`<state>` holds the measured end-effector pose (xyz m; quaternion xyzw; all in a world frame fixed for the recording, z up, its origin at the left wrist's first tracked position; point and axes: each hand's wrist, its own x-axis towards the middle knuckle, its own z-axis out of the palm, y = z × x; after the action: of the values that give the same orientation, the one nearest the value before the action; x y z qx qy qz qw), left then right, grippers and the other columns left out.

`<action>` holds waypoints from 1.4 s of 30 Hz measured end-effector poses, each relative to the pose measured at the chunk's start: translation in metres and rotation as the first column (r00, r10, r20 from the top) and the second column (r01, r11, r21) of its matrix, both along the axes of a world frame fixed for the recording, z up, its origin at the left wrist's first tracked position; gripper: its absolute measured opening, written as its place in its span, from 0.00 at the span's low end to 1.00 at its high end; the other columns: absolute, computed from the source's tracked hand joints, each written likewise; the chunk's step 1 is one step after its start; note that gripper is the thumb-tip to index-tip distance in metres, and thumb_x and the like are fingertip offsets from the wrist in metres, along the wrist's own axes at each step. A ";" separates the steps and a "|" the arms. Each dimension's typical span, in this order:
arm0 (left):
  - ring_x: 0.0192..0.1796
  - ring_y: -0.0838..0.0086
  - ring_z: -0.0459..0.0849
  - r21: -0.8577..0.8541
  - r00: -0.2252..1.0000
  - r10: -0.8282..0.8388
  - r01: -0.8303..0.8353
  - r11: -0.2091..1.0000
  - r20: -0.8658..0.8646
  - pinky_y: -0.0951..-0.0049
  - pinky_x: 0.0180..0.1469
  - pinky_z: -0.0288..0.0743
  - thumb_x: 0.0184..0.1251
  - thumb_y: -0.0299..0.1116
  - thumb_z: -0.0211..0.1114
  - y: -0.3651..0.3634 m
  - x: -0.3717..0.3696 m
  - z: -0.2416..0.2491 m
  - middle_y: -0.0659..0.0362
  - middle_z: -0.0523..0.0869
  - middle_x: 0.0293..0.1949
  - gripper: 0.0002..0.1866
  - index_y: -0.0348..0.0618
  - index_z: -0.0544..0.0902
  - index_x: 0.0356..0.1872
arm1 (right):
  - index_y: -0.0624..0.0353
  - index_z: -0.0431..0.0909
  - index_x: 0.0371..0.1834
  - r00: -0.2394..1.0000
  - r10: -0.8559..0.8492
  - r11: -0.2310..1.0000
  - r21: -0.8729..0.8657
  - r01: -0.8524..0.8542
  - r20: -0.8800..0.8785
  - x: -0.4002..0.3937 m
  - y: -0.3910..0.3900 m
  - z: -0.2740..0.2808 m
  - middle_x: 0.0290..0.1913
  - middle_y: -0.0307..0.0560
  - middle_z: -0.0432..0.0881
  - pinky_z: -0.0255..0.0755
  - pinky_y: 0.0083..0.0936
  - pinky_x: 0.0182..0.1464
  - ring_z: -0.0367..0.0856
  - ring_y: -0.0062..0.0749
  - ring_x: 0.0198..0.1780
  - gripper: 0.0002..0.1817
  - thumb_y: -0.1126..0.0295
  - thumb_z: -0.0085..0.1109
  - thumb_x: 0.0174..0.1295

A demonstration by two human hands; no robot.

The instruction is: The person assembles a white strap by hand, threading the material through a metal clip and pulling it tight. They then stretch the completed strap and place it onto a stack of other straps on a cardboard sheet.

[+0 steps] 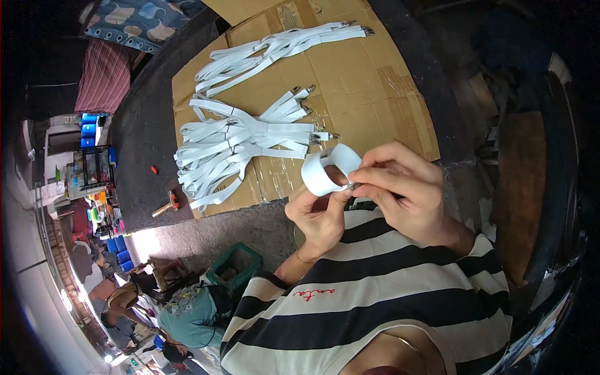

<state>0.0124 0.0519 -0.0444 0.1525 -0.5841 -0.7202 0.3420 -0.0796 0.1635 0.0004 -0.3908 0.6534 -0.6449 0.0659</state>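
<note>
A wide white strap is curled into a loop between my two hands, in front of my chest. Its lower edge is pinched by my left hand. My right hand closes its thumb and fingers on the strap's right end, where a small metal piece shows partly between the fingertips. Just beyond the hands, a pile of white straps with metal clips lies on a flattened cardboard sheet. Another bundle of white straps lies farther back, its clips toward the right.
A hammer and a small red object lie on the dark tabletop at the left. A green crate stands on the floor below. At the lower left is a person in a green top.
</note>
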 end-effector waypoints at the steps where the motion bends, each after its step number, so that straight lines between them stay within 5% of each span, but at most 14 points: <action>1: 0.31 0.80 0.79 -0.166 1.000 0.026 -0.026 0.986 -0.003 0.81 0.34 0.72 0.51 0.18 0.68 -0.002 0.001 -0.001 0.58 0.84 0.31 0.08 0.31 0.82 0.34 | 0.64 0.81 0.34 0.994 -0.012 1.000 0.019 0.014 -0.109 -0.001 0.001 0.000 0.33 0.45 0.75 0.72 0.25 0.33 0.76 0.31 0.33 0.10 0.81 0.65 0.47; 3: 0.28 0.76 0.80 -0.432 0.997 0.060 -0.072 0.899 -0.041 0.80 0.31 0.72 0.50 0.18 0.68 -0.003 -0.003 0.004 0.54 0.84 0.28 0.08 0.30 0.83 0.32 | 0.65 0.80 0.32 0.952 -0.022 0.999 0.031 0.033 -0.305 -0.003 0.004 -0.001 0.33 0.45 0.75 0.71 0.26 0.32 0.75 0.34 0.34 0.11 0.83 0.65 0.43; 6: 0.28 0.73 0.81 -0.563 0.999 0.039 -0.051 0.825 -0.033 0.80 0.32 0.72 0.50 0.18 0.67 -0.004 0.000 0.003 0.53 0.84 0.28 0.06 0.31 0.83 0.32 | 0.66 0.78 0.29 0.958 0.021 1.000 0.018 -0.016 -0.287 -0.007 0.005 0.001 0.33 0.45 0.75 0.70 0.28 0.31 0.75 0.35 0.33 0.09 0.84 0.64 0.42; 11: 0.29 0.74 0.81 -0.534 0.994 -0.018 0.071 0.843 0.103 0.79 0.33 0.72 0.50 0.18 0.68 -0.007 0.009 -0.001 0.54 0.83 0.28 0.06 0.31 0.82 0.31 | 0.68 0.74 0.31 0.972 0.221 0.971 0.106 -0.212 -0.076 -0.018 0.002 0.001 0.33 0.48 0.73 0.67 0.25 0.38 0.73 0.35 0.34 0.04 0.80 0.58 0.53; 12: 0.32 0.76 0.80 -0.334 0.997 -0.054 0.071 0.940 0.061 0.79 0.35 0.72 0.51 0.18 0.68 -0.003 0.008 -0.004 0.55 0.83 0.30 0.06 0.31 0.82 0.32 | 0.68 0.74 0.31 0.972 0.221 0.972 0.103 -0.212 -0.082 -0.019 0.000 -0.002 0.33 0.48 0.73 0.67 0.25 0.38 0.73 0.35 0.34 0.04 0.80 0.58 0.53; 13: 0.34 0.78 0.80 -0.113 0.997 -0.077 0.078 0.990 0.013 0.79 0.38 0.73 0.52 0.19 0.68 -0.001 0.007 -0.006 0.56 0.83 0.32 0.06 0.31 0.82 0.33 | 0.68 0.74 0.31 0.965 0.232 0.972 0.000 -0.234 0.121 -0.020 -0.001 -0.006 0.33 0.48 0.73 0.67 0.24 0.38 0.73 0.32 0.35 0.04 0.80 0.57 0.54; 14: 0.34 0.78 0.80 -0.113 0.997 -0.070 0.071 0.991 0.012 0.79 0.38 0.73 0.52 0.19 0.68 0.001 0.006 -0.004 0.56 0.83 0.32 0.06 0.31 0.82 0.33 | 0.68 0.74 0.32 0.912 0.259 0.966 -0.104 -0.238 0.318 -0.020 -0.001 -0.007 0.34 0.47 0.74 0.68 0.22 0.39 0.74 0.29 0.35 0.03 0.80 0.56 0.56; 16: 0.39 0.79 0.78 0.177 0.997 -0.077 0.075 0.981 0.004 0.78 0.42 0.73 0.55 0.19 0.67 0.002 0.004 0.002 0.58 0.83 0.36 0.07 0.30 0.81 0.35 | 0.67 0.76 0.33 0.912 0.231 0.972 -0.125 -0.199 0.338 -0.022 0.002 -0.003 0.34 0.46 0.76 0.69 0.20 0.38 0.75 0.25 0.35 0.03 0.79 0.58 0.56; 19: 0.38 0.78 0.79 0.115 0.998 -0.055 0.058 0.992 -0.024 0.78 0.43 0.73 0.56 0.19 0.66 0.001 0.004 0.001 0.58 0.83 0.37 0.08 0.29 0.81 0.37 | 0.63 0.82 0.35 0.987 0.156 0.986 0.045 -0.158 0.034 -0.018 0.007 0.009 0.31 0.46 0.79 0.71 0.21 0.32 0.78 0.28 0.32 0.09 0.78 0.66 0.49; 22: 0.38 0.77 0.79 0.058 0.999 -0.031 0.032 0.998 -0.009 0.78 0.43 0.73 0.54 0.18 0.67 0.001 0.005 0.002 0.57 0.83 0.36 0.08 0.30 0.81 0.37 | 0.63 0.82 0.37 0.998 0.062 0.994 0.091 -0.059 -0.032 -0.004 0.004 0.011 0.30 0.46 0.78 0.71 0.22 0.32 0.78 0.28 0.32 0.11 0.78 0.66 0.48; 27: 0.36 0.76 0.80 -0.193 0.998 0.022 -0.009 0.981 0.064 0.77 0.39 0.74 0.49 0.17 0.69 -0.001 0.003 0.004 0.54 0.84 0.33 0.08 0.29 0.82 0.33 | 0.61 0.82 0.37 0.999 0.003 1.000 0.019 -0.002 -0.050 0.000 0.000 -0.003 0.34 0.46 0.76 0.71 0.23 0.31 0.77 0.30 0.35 0.12 0.80 0.66 0.46; 33: 0.32 0.73 0.82 -0.403 0.997 0.037 -0.009 0.915 0.061 0.77 0.35 0.75 0.46 0.15 0.69 -0.003 0.004 0.008 0.52 0.85 0.31 0.10 0.28 0.82 0.33 | 0.67 0.76 0.32 0.905 -0.089 0.995 -0.006 0.095 -0.416 0.001 -0.003 -0.012 0.36 0.46 0.75 0.70 0.30 0.34 0.75 0.37 0.36 0.12 0.82 0.65 0.42; 40: 0.32 0.72 0.82 -0.533 0.999 0.025 -0.045 0.845 -0.045 0.77 0.36 0.75 0.45 0.15 0.69 -0.006 0.002 0.008 0.50 0.84 0.31 0.10 0.28 0.82 0.33 | 0.65 0.72 0.33 0.892 -0.034 0.990 0.107 0.092 -0.451 -0.002 -0.003 -0.002 0.38 0.48 0.72 0.67 0.33 0.37 0.72 0.39 0.36 0.12 0.82 0.61 0.45; 42: 0.31 0.73 0.82 -0.522 1.000 0.020 -0.027 0.853 -0.020 0.77 0.35 0.74 0.46 0.15 0.69 -0.007 0.004 0.010 0.51 0.84 0.30 0.10 0.28 0.82 0.32 | 0.65 0.71 0.33 0.971 0.118 0.990 0.104 -0.098 -0.207 -0.010 -0.004 -0.001 0.37 0.50 0.71 0.66 0.32 0.37 0.71 0.40 0.35 0.11 0.81 0.60 0.47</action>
<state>0.0168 0.0450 -0.0342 0.0564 -0.7533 -0.5315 0.3833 -0.0897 0.1594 -0.0007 -0.4891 0.6638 -0.5637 0.0486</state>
